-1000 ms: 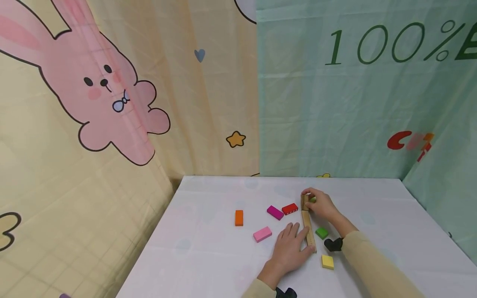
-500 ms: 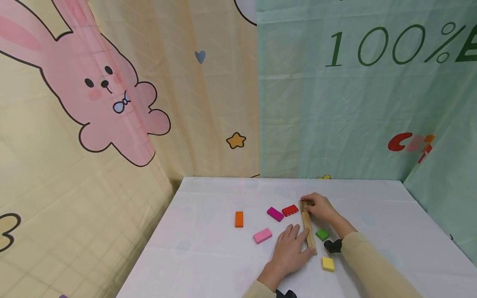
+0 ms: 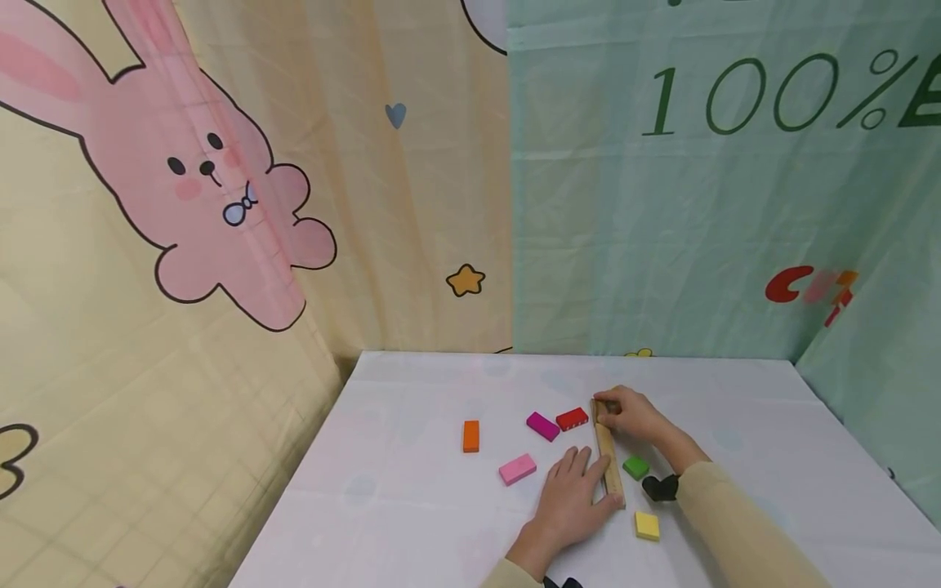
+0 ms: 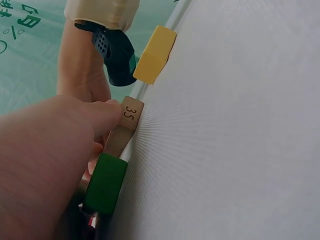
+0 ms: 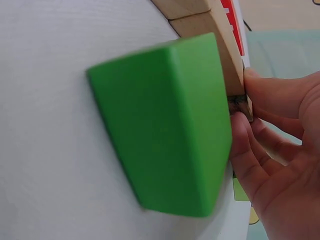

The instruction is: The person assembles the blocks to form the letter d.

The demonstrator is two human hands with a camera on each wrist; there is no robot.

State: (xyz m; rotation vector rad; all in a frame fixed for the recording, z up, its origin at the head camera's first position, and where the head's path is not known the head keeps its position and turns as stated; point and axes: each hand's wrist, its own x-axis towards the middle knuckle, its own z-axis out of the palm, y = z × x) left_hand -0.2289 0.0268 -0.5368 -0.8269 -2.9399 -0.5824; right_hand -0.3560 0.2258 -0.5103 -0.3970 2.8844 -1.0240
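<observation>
A narrow row of wooden blocks [image 3: 607,453] lies end to end on the table, running away from me. My left hand [image 3: 568,502] rests on its left side at the near end, fingers fairly straight, thumb and index finger touching the wood. In the left wrist view that thumb meets the end block marked 35 [image 4: 131,112]. My right hand [image 3: 631,412] pinches the farthest wooden block [image 5: 244,106] between thumb and fingers. A dark patch shows on this block in the right wrist view. A green block [image 3: 635,467] lies just right of the row.
Red [image 3: 572,419], magenta [image 3: 542,426], pink [image 3: 518,469] and orange [image 3: 471,436] blocks lie left of the row. A yellow block [image 3: 647,526] sits near its close end, on the right. Beyond the right fingers is a light green block [image 5: 241,189]. Printed curtains [image 3: 412,204] hang behind the white table [image 3: 412,523].
My right hand has brought the far wooden block down and nearer, against the row's end. The left hand has stayed in place. The head view has tilted slightly up.
</observation>
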